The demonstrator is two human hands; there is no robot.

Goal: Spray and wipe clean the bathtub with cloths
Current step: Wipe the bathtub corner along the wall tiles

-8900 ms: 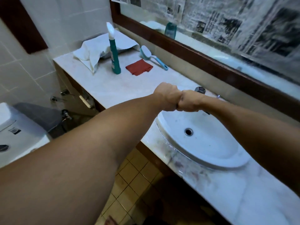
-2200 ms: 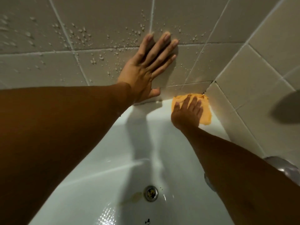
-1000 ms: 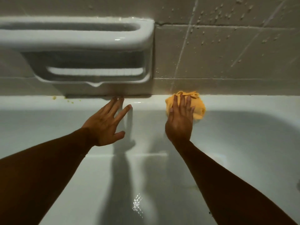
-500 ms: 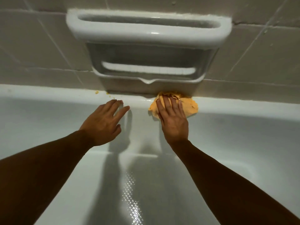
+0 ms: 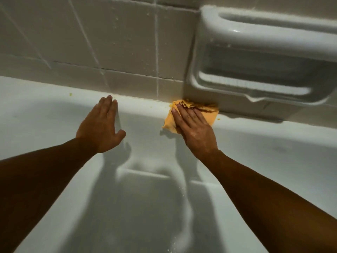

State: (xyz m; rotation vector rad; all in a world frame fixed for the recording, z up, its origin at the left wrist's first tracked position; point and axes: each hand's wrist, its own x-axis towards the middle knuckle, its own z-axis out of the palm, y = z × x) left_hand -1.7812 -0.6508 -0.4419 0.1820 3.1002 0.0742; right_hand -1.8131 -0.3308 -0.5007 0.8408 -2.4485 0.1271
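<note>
The bathtub [image 5: 145, 207] fills the lower part of the view, its white inside glossy and crossed by the shadows of two bare forearms that reach forward from the near edge. The left hand [image 5: 102, 128], well to the left of the soap holder [image 5: 255, 70] and lower, lies open with the fingers straight and together and the thumb spread out. It lies flat toward the tub's far inner wall with its fingertips up at the rim [image 5: 142, 106], though whether the palm touches the wall cannot be told. The right hand [image 5: 193, 130] is also open, its fingers straight, and it presses flat on an orange cloth [image 5: 209, 117]. The cloth lies on the rim directly under the soap holder's lower left corner, its far edge bunched against the wall there. A few small orange crumbs [image 5: 70, 94] sit on the rim far to the left of the holder. The white ceramic holder is set into the tiled wall [image 5: 109, 42], with a thick bar across its top. The pale tiles to its left carry scattered droplets.
</note>
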